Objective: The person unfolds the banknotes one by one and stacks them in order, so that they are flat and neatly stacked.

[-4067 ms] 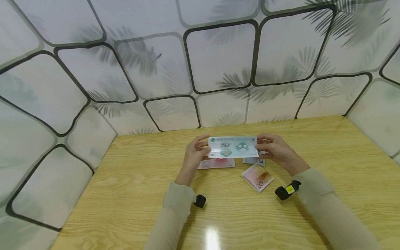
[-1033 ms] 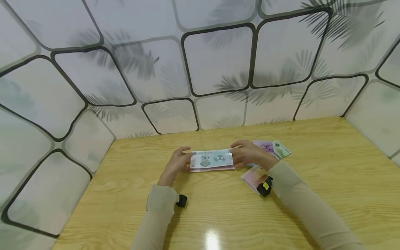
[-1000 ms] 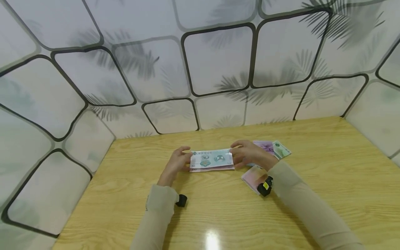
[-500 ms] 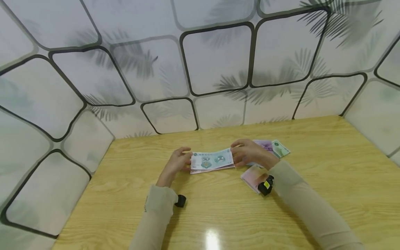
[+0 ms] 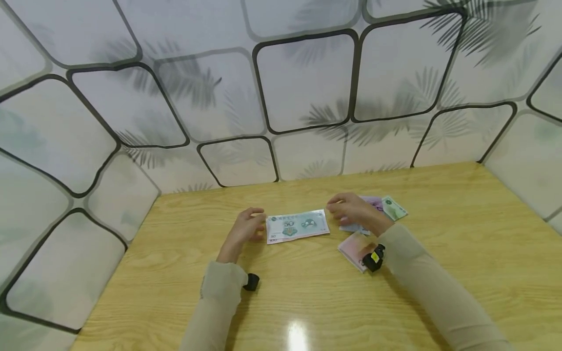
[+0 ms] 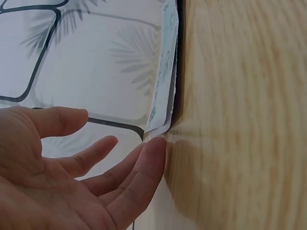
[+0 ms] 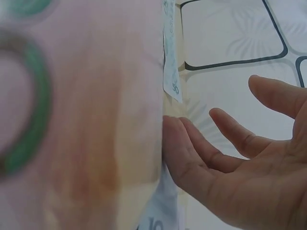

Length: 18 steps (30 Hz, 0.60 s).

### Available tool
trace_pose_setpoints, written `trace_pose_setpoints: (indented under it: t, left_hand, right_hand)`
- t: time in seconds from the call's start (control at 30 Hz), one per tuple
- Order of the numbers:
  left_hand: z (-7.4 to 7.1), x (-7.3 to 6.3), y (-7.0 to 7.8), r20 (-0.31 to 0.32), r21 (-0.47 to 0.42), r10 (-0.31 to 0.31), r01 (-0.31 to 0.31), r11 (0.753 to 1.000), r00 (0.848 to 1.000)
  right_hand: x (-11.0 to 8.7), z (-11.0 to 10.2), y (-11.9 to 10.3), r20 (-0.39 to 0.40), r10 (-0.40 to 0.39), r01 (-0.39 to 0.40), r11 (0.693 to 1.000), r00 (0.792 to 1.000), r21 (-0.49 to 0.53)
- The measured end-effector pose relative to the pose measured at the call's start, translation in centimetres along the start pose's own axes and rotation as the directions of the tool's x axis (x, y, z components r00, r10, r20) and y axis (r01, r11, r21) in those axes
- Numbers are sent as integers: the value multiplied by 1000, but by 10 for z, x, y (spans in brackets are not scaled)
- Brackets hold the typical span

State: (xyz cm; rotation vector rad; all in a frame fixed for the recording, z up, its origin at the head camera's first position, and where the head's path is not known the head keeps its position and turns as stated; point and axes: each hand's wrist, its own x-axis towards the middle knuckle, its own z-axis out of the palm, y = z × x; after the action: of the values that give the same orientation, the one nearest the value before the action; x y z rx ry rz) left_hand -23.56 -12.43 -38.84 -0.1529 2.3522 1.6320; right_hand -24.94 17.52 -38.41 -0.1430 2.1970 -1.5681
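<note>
A green-and-white play banknote marked 50 [image 5: 300, 224] lies flat on the table over a pinkish note marked 100 [image 5: 273, 242], of which a thin strip shows. Beside its left end is my left hand [image 5: 246, 228], thumb and fingers spread apart; in the left wrist view a fingertip [image 6: 156, 146] is at or just off the stack's end. My right hand [image 5: 354, 210] hovers at the other end, a small gap away from the 50 note [image 7: 171, 76], its fingers loose and holding nothing. Beneath that hand lies a bluish note [image 5: 351, 227].
A folded pinkish-orange note [image 5: 351, 249] lies near my right wrist, partly behind the black wrist camera [image 5: 373, 259]. Behind my right hand are a purple note [image 5: 374, 202] and a green note [image 5: 394, 208]. Patterned panels [image 5: 307, 83] rise beyond the wooden table [image 5: 281, 297].
The 50 note was held up in both hands, then lowered onto the pinkish 100 note. Both hands have now let go, the left drawing slightly left and the right slightly right.
</note>
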Motion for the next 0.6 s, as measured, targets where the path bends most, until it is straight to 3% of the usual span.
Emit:
trace_pose_setpoints:
  t: [0.2, 0.37, 0.6]
  left_hand:
    - [4, 8, 4, 9, -25, -27, 27, 999, 1000]
    - [9, 12, 7, 40, -52, -13, 15, 999, 999]
    - [9, 12, 9, 9, -64, 8, -8, 998, 1000]
  right_hand:
    - [1, 0, -1, 15, 8, -8, 1000, 1000, -11]
    - [3, 2, -1, 23, 7, -7, 1000, 1000, 15]
    - [3, 1, -1, 43, -46, 44, 998, 998, 38]
